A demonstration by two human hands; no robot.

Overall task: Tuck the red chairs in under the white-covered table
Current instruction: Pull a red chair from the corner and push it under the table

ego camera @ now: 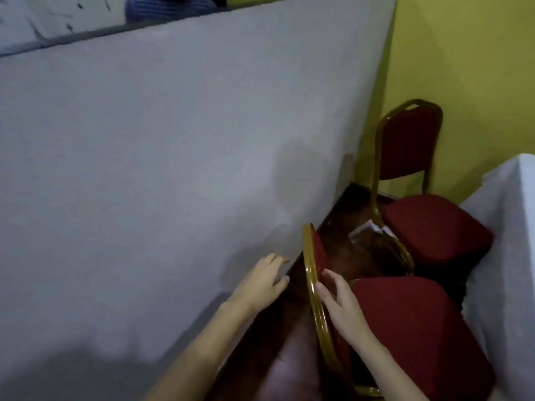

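Nearest the camera, two bare forearms reach forward over a dark brown floor (341,250). The right hand (338,302) rests on the backrest of the near red chair (411,319), its fingers spread along the gold metal frame and the thumb on the frame's outer side; the grip looks loose rather than closed, and whether it truly clasps the frame I cannot tell. The left hand (260,282) lies open, fingers fanned and slightly curled, at the right edge of the white-covered desk (162,157), touching or just above the cloth near where it drops to the floor; it holds nothing. The near chair stands just beside that edge of the desk, its backrest seen almost edge-on and turned toward the desk, its red seat pointing away to the right, so it is not under the desk. Beyond it, the far red chair (434,224) stands upright near the desk's far right corner, also outside the cloth, its gold-framed back rising against a yellow wall (463,53). Something pale and crumpled lies on the floor between the two chairs, too blurred to identify. At the right edge of the view a second white-draped surface (509,227) stands close beside both seats. The picture is soft with motion blur.
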